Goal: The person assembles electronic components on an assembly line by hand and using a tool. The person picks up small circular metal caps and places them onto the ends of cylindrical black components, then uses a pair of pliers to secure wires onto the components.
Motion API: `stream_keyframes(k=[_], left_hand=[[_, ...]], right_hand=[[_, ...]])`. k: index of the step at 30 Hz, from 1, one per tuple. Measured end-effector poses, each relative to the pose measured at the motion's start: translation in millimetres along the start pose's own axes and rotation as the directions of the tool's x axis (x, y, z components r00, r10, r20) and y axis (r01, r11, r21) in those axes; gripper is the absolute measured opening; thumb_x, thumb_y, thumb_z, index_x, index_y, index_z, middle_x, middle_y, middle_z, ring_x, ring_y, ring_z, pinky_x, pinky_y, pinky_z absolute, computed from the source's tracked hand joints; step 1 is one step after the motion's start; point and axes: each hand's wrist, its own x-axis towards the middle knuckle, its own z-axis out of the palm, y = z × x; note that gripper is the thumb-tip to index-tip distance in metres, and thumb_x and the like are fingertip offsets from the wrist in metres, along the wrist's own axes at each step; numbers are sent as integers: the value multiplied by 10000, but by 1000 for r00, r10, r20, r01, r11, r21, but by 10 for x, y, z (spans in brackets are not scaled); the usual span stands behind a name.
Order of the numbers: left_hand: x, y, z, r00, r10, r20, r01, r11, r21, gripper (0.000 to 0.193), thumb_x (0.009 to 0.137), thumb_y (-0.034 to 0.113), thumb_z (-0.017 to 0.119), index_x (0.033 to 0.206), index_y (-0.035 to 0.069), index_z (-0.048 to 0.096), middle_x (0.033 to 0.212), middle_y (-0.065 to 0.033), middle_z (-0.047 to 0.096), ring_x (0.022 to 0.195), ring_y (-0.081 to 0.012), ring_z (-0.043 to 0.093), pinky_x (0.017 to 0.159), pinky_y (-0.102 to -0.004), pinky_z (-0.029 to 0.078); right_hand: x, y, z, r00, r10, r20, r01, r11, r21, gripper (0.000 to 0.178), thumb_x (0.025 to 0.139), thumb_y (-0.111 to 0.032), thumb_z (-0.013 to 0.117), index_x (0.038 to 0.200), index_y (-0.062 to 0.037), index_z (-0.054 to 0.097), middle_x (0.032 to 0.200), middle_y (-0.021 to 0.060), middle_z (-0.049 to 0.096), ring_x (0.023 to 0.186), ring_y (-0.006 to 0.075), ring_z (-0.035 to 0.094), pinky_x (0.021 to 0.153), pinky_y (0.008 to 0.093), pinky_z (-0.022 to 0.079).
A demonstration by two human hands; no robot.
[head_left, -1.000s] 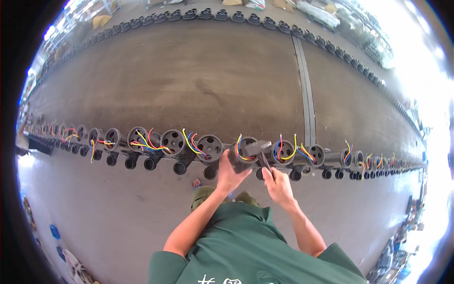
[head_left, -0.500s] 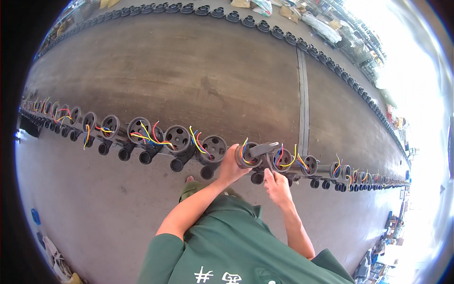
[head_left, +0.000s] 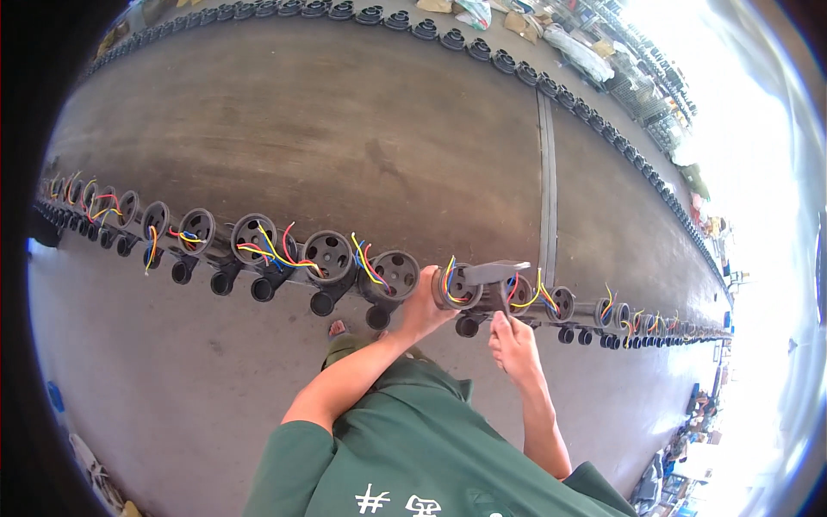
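My left hand (head_left: 422, 308) is wrapped round the side of a black cylindrical housing (head_left: 462, 299) with a side pipe, at the table's near edge. Red, blue and yellow wires (head_left: 448, 279) stick out of its round open end. In my closed right hand (head_left: 519, 351) is the handle of a hammer (head_left: 498, 273). The hammer's metal head hangs just right of the held housing's rim and partly covers the neighbouring housing (head_left: 518, 295); whether it touches either one I cannot tell.
Similar housings with coloured wires line the near edge on both sides, such as the one at left (head_left: 394, 274). The long brown tabletop (head_left: 327, 129) has a metal seam strip (head_left: 547, 189). Black round parts (head_left: 452, 39) run along its far edge. Bags (head_left: 577, 52) lie beyond.
The hammer head has shifted slightly right and away from the housing's face, with my right hand moving right and a little down. My left hand keeps its hold; the view has shifted slightly.
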Motion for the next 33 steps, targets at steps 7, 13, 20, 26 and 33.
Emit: stream_keyframes(k=[7, 13, 20, 26, 33], left_hand=[[-34, -1, 52, 999, -40, 10, 40, 996, -85, 856, 668, 255, 925, 1351, 93, 435, 1197, -148, 616, 1140, -392, 629, 924, -455, 515], [-105, -49, -3, 999, -35, -19, 34, 997, -73, 828, 654, 253, 930, 1318, 89, 463, 1171, -150, 617, 1128, -391, 626, 929, -458, 507], [-14, 6, 11, 999, -11, -31, 9, 998, -67, 791, 620, 236, 930, 1260, 66, 497, 1145, -157, 607, 1100, -391, 621, 930, -478, 494], [-16, -8, -66, 997, 63, -54, -65, 997, -29, 827, 623, 230, 940, 1295, 57, 491, 1188, -155, 596, 1134, -374, 618, 960, -467, 489], [-46, -167, 54, 999, 0, 47, 3, 997, -72, 944, 629, 206, 965, 1395, 70, 430, 1264, -138, 585, 1186, -352, 602, 1001, -435, 488]], right_hand=[[336, 777, 231, 928, -339, -156, 210, 820, -532, 481, 1060, -411, 560, 790, -13, 582, 634, 45, 585, 517, 136, 523, 504, 344, 424], [113, -14, 57, 998, 47, -37, -51, 991, -122, 388, 1072, -420, 564, 864, -92, 564, 614, -77, 452, 481, 33, 394, 423, 243, 307], [297, 769, 252, 926, -301, -227, 140, 833, -535, 548, 1065, -507, 537, 683, -118, 484, 537, -22, 469, 455, 86, 493, 394, 268, 361], [85, 152, 167, 987, 131, -93, -131, 991, 4, 456, 1085, -492, 519, 835, -111, 510, 591, -58, 416, 435, 40, 352, 390, 241, 300], [364, 1113, 314, 905, -355, -236, 243, 885, -398, 463, 1070, -467, 548, 827, -73, 560, 608, -23, 507, 489, 71, 472, 417, 255, 360]])
